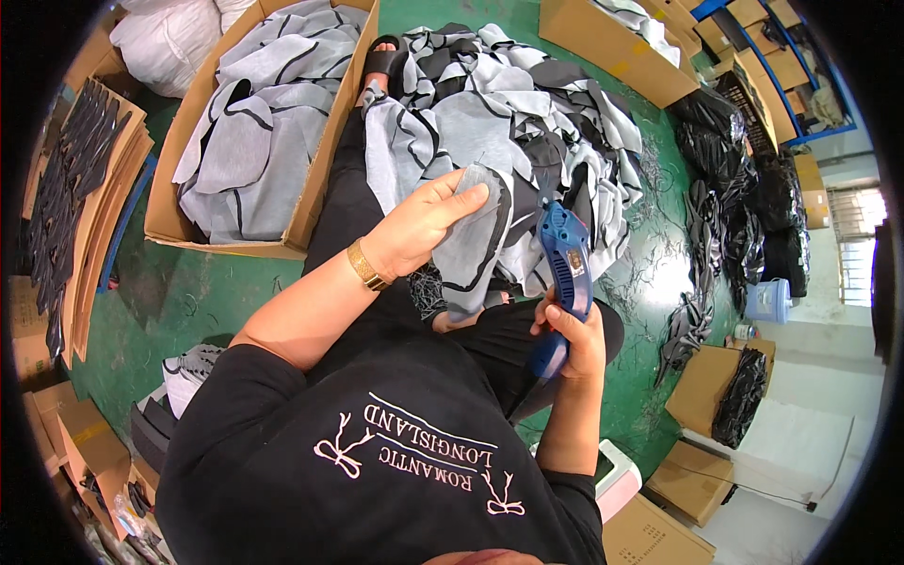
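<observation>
My left hand (414, 224) pinches the upper end of a grey fabric piece (474, 247) with a black band along its curved edge. The piece hangs down over my lap. Blue cordless electric scissors (565, 256) are gripped by the handle in my right hand (578, 337). Their blade tip points away from me, just right of the held piece and apart from it. Beyond both hands, a large heap of grey and black fabric pieces (485, 118) lies on the floor.
At far left stands a cardboard box (299, 212) of similar grey pieces. Another carton (612, 47) is at the far right. Black plastic bags (711, 141) and a blue bucket (767, 301) line the right side. Dark thread scraps litter the green floor (650, 273).
</observation>
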Demonstrator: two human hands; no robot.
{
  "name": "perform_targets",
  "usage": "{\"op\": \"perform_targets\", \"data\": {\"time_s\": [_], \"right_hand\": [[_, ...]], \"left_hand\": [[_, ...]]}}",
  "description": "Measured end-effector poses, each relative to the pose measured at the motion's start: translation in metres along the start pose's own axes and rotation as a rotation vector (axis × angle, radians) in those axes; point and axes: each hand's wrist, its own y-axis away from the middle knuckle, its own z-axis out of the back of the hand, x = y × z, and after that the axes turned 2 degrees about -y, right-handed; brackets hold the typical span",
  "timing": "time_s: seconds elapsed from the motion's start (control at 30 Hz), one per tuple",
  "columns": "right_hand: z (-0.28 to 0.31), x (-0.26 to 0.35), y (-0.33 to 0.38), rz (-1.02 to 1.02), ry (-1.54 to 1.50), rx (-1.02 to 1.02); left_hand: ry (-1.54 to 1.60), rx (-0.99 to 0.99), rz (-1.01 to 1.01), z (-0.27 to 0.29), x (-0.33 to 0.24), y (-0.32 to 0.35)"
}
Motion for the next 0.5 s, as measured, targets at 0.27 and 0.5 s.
{"op": "perform_targets", "data": {"time_s": [0.27, 0.5], "right_hand": [[-0.008, 0.001, 0.020, 0.072, 0.366, -0.108], [-0.007, 0.000, 0.024, 0.022, 0.521, -0.106]], "left_hand": [[-0.016, -0.118, -0.019, 0.010, 0.008, -0.006], [-0.260, -0.175, -0.116, 0.010, 0.007, -0.004]]}}
